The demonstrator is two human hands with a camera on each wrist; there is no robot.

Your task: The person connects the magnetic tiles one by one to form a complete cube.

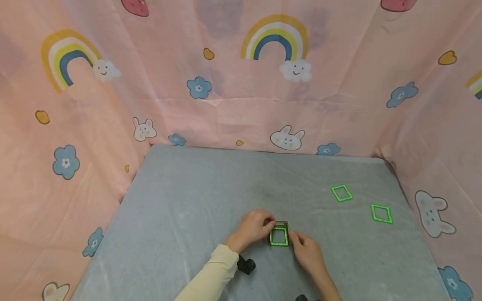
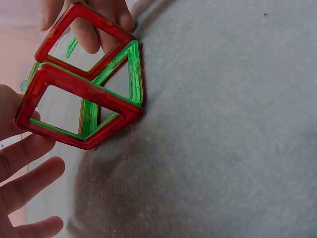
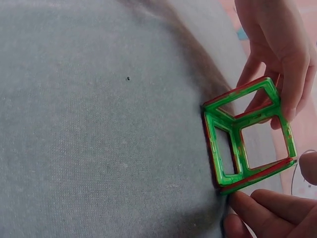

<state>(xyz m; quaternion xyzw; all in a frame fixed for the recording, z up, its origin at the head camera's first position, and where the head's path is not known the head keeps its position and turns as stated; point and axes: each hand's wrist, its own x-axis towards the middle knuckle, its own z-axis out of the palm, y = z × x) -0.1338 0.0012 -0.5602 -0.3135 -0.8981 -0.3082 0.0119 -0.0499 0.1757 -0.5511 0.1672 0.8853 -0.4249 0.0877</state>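
A small open box of square magnetic tiles (image 1: 279, 245), with red and green frames and hollow centres, stands on the grey cloth between the hands. My left hand (image 1: 254, 225) pinches its far left edge between thumb and fingers. In the left wrist view, a red magnetic tile (image 2: 84, 88) forms the near side, and the left fingers (image 2: 32, 183) spread below its corner. My right hand (image 1: 309, 253) is at the right side, its fingers (image 3: 267, 210) touching the side tile from outside while the thumb stands apart. Green tiles form the inner faces in the right wrist view.
Two loose green tiles, a nearer one (image 1: 382, 222) and a farther one (image 1: 342, 186), lie flat toward the right. A black wrist device (image 1: 246, 265) sits by the left sleeve. Pink patterned curtains (image 1: 233, 113) enclose the grey tabletop (image 1: 180, 200) at the back and sides.
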